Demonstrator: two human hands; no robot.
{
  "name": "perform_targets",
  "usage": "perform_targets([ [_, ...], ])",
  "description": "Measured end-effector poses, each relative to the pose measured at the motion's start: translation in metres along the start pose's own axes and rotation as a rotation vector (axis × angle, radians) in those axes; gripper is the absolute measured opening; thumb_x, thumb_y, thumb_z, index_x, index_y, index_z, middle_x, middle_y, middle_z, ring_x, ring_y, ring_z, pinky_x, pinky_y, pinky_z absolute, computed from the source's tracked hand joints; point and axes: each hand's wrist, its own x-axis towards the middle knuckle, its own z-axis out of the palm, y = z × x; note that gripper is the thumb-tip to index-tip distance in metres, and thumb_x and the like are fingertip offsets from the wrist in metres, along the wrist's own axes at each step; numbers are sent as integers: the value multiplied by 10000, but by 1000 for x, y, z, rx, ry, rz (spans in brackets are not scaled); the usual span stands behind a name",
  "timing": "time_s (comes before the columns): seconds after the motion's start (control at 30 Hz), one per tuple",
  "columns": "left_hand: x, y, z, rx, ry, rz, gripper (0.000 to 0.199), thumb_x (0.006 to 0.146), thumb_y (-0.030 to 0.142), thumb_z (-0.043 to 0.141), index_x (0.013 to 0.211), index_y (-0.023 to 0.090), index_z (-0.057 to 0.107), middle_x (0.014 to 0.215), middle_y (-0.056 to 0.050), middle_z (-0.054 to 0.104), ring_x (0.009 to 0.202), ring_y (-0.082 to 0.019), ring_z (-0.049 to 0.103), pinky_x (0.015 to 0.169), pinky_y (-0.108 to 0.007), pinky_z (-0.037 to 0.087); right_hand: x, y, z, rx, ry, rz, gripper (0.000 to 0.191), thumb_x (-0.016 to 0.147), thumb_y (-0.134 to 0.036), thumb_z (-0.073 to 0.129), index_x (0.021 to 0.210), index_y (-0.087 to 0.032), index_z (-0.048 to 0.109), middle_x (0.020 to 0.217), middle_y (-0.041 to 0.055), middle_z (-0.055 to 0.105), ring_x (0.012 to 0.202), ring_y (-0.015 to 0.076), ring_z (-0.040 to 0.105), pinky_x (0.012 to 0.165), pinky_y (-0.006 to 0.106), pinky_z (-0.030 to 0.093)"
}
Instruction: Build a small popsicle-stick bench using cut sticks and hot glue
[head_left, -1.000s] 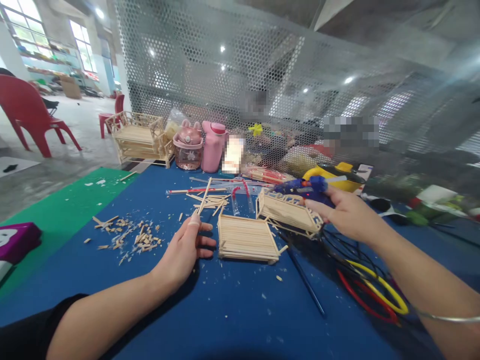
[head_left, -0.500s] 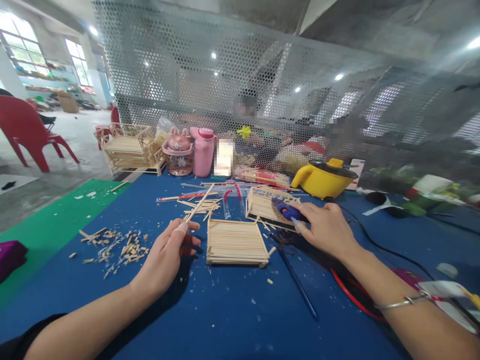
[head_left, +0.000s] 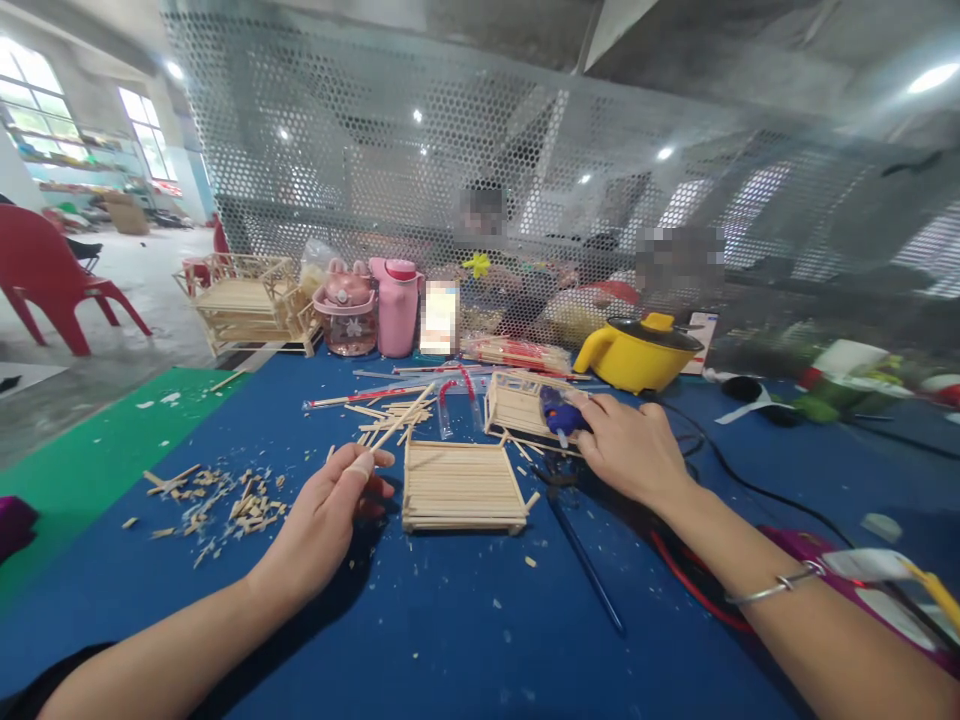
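Between the thumb and fingers of my left hand (head_left: 341, 495) is a thin wooden stick (head_left: 399, 422), slanting up to the right. My right hand (head_left: 626, 445) has its fingers on a dark blue glue gun (head_left: 564, 415), whose pale nozzle points down toward the table. The gun is at the right end of a small wooden frame (head_left: 517, 408). A flat panel of parallel sticks with raised edges (head_left: 463, 487) lies between my hands. Right of the panel is a dark blue pen-like tool (head_left: 589, 565).
Stick offcuts (head_left: 251, 505) lie at left, loose sticks (head_left: 382, 415) behind the panel. Along the back stand a wooden model (head_left: 244, 305), a pink bottle (head_left: 397, 308), a bright phone (head_left: 438, 318) and a yellow pot (head_left: 641, 355). A black cable (head_left: 750, 485) runs at right.
The glue gun has turned in my right hand, its nozzle now lower and pointing down. My left hand still holds the stick. The whole view has shifted slightly.
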Motion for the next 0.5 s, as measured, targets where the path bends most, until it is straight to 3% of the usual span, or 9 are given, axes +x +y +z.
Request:
perform_targets([
  [0.3,-4,3,-2,314,-44,252,300,858,450,464,835,202,632,743,-32,605,703,-175,542,660,-281,437,-3,-4,10,59,-4,39,424,849,-209,389,1256,-164,496,1240,122,590,977,290,559,744,417,388],
  [0.4,5,16,-4,562,-91,439,273,873,391,451,857,213,658,802,-46,636,749,-186,558,691,-289,432,-1,-9,-11,199,115,80,460,842,-193,404,1294,-126,456,1295,144,544,1085,301,532,855,461,388],
  [0.5,18,32,-1,804,-157,623,290,886,362,424,914,216,673,874,-69,641,804,-193,569,733,-305,438,2,-22,-42,567,271,-56,402,895,-268,393,1270,-159,487,1183,105,627,1056,237,571,883,391,419],
])
